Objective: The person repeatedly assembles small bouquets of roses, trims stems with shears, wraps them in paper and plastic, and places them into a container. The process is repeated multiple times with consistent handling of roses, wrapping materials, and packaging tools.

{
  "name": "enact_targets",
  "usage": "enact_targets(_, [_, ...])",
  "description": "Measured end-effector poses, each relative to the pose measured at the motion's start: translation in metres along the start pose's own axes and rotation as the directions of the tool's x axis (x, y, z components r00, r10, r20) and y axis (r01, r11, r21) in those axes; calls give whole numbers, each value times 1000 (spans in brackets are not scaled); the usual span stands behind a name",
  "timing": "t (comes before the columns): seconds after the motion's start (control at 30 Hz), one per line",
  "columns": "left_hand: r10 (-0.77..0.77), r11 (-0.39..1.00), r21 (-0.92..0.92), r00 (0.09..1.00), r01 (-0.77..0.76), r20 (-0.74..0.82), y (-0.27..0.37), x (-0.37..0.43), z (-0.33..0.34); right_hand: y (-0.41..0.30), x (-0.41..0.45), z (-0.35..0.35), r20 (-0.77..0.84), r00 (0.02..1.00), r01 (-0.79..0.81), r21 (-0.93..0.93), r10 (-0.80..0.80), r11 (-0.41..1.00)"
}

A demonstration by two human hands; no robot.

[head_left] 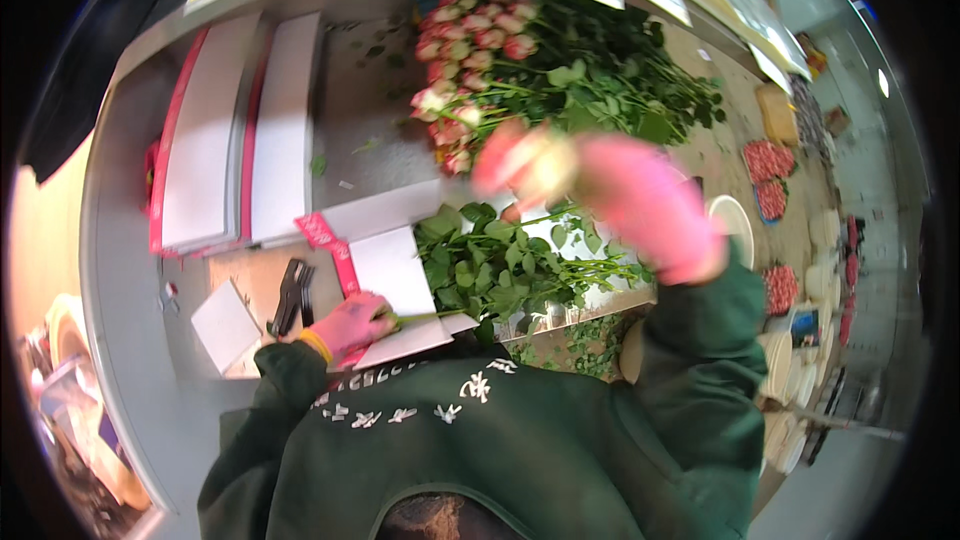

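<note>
My left hand (354, 326), in a pink glove, rests on the near side of a white cardboard wrap (390, 270) with a pink printed edge. A green stem (427, 315) runs out from its curled fingers; any bloom there is hidden. My right hand (645, 199), also pink-gloved, is raised and blurred by motion. At its fingers is a blurred pink-and-cream rose (551, 165); I cannot tell whether there is more than one. Leafy stems (502, 262) extend rightwards from the wrap, below my right hand.
A heap of pink-and-white roses (480, 30) lies at the back of the bench. White cardboard stacks (202, 142) with pink edges stand at left. A black stapler-like tool (291, 292) lies by a loose white card (226, 319). Buckets (731, 221) and rose bundles (769, 161) stand beyond, at right.
</note>
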State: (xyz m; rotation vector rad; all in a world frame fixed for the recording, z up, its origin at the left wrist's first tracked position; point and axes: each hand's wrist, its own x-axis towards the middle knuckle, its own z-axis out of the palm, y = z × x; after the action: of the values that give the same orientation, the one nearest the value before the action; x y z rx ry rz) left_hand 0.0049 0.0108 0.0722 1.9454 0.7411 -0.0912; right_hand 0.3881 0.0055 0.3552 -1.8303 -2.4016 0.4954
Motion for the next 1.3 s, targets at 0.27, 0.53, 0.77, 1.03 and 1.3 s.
enact_targets(0.27, [-149,981,-166,939,101,-309,-13,-6,22,-32,70,328,297,940,33,403,-165,915])
enact_targets(0.53, [-445,882,-332,820,334,-359,-25,-14,47,-37,62,365,232,906,249,384,-355,889])
enact_targets(0.77, [-383,922,-196,849,332,-363,-23,-14,38,-32,61,372,118,900,355,358,-419,864])
enact_targets(1.03, [39,990,139,976,-10,-213,-12,17,8,-47,59,350,138,918,353,142,-371,925])
enact_targets(1.3, [-43,994,93,978,63,-205,22,18,7,232,-45,326,-545,563,-339,534,622,775])
